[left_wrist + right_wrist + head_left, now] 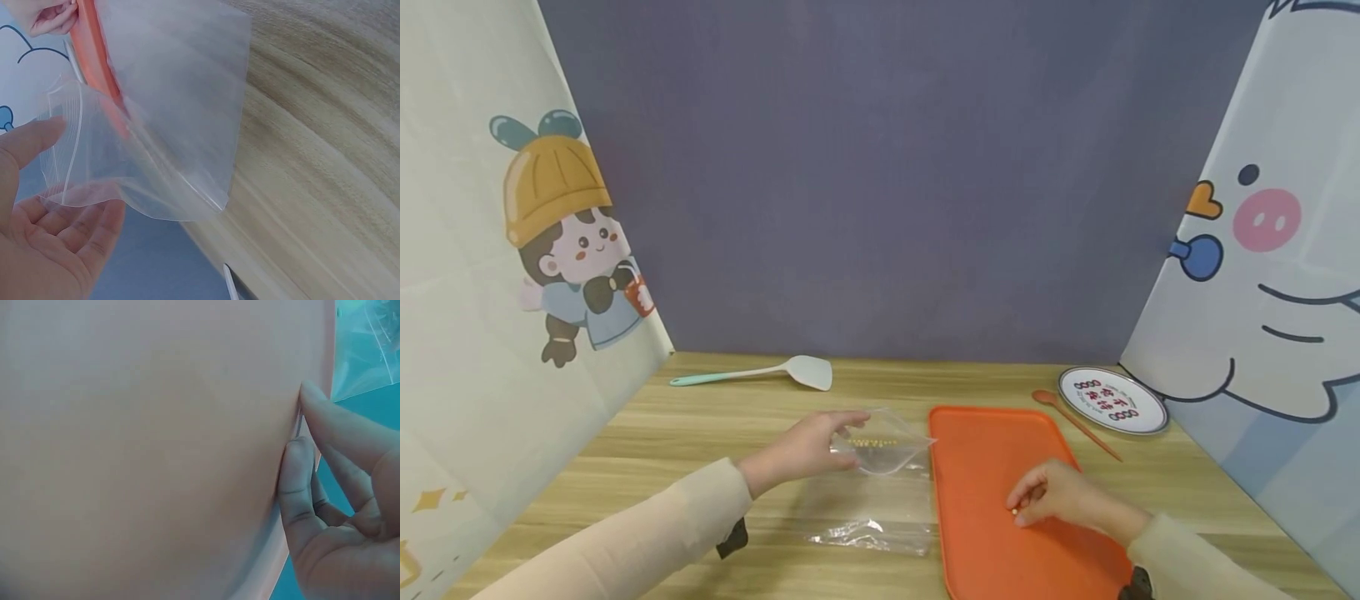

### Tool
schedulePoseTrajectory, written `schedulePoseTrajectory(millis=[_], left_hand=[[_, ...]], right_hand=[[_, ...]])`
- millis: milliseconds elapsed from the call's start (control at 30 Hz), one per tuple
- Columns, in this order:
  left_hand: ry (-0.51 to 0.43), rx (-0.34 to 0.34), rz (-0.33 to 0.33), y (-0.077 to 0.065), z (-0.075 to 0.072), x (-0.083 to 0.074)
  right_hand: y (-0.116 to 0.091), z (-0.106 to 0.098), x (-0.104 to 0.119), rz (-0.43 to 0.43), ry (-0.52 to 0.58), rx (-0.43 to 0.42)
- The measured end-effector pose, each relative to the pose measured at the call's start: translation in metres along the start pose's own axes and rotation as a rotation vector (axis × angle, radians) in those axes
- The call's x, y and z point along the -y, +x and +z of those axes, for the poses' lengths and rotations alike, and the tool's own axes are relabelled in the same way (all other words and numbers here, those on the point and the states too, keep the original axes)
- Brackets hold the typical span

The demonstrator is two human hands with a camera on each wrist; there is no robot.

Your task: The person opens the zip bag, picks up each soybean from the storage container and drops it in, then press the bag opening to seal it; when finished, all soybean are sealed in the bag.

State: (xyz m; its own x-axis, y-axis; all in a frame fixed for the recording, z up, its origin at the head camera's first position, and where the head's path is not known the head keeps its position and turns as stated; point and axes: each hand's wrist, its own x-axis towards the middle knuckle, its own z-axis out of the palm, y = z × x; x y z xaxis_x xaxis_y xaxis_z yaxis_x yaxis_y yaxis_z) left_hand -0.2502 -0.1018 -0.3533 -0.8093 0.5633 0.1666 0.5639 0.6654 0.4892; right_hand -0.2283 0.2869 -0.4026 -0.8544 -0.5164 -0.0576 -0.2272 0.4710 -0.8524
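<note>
A clear zip bag (868, 504) lies on the table with its mouth lifted and parted. My left hand (808, 450) is at that mouth; in the left wrist view its thumb and curved fingers (97, 234) stand apart, touching the plastic edges. Small yellow dots (872, 443) run in a row near the opening; whether they are printed cannot be told. My right hand (1060, 497) is low over an orange tray (985, 450), thumb and forefinger pinching a tiny pale piece (1015, 511). In the right wrist view the fingertips hide this piece.
A spatula (808, 372) with a mint handle lies at the back left. Right of the tray are an orange-red spoon (1078, 425) and a white plate (1112, 400) with red print. Fabric walls (880, 183) enclose the back and both sides of the table.
</note>
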Motion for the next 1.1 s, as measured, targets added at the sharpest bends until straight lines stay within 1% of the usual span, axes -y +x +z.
schedulePoseTrajectory(millis=[100, 200, 333, 467, 600, 700, 833, 1000, 1100], left_hand=[[-0.009, -0.003, 0.007, -0.001, 0.001, 0.0], [-0.019, -0.001, 0.013, -0.002, 0.0, 0.0], [-0.011, -0.003, 0.02, -0.002, 0.0, -0.001], [0.013, -0.007, 0.026, -0.002, 0.0, -0.001], [0.026, -0.011, 0.034, -0.002, 0.0, -0.001], [0.034, -0.01, 0.035, -0.001, 0.0, -0.002], [0.038, -0.008, 0.03, -0.001, 0.0, -0.003], [0.018, -0.006, 0.009, -0.001, 0.0, -0.005], [0.008, -0.006, 0.002, 0.0, -0.001, -0.005]], right_hand=[[0.0, 0.001, 0.001, 0.003, -0.006, -0.005], [0.001, 0.0, 0.0, 0.026, -0.003, -0.02], [0.006, -0.001, 0.001, 0.06, 0.035, -0.045], [0.016, -0.001, 0.01, 0.045, 0.065, -0.06], [0.03, -0.001, 0.028, 0.018, 0.059, -0.09], [0.039, 0.0, 0.044, -0.005, 0.029, -0.119], [0.052, 0.004, 0.064, -0.023, -0.001, -0.129], [0.071, 0.015, 0.091, -0.046, 0.037, -0.118], [0.083, 0.023, 0.102, -0.068, 0.046, -0.117]])
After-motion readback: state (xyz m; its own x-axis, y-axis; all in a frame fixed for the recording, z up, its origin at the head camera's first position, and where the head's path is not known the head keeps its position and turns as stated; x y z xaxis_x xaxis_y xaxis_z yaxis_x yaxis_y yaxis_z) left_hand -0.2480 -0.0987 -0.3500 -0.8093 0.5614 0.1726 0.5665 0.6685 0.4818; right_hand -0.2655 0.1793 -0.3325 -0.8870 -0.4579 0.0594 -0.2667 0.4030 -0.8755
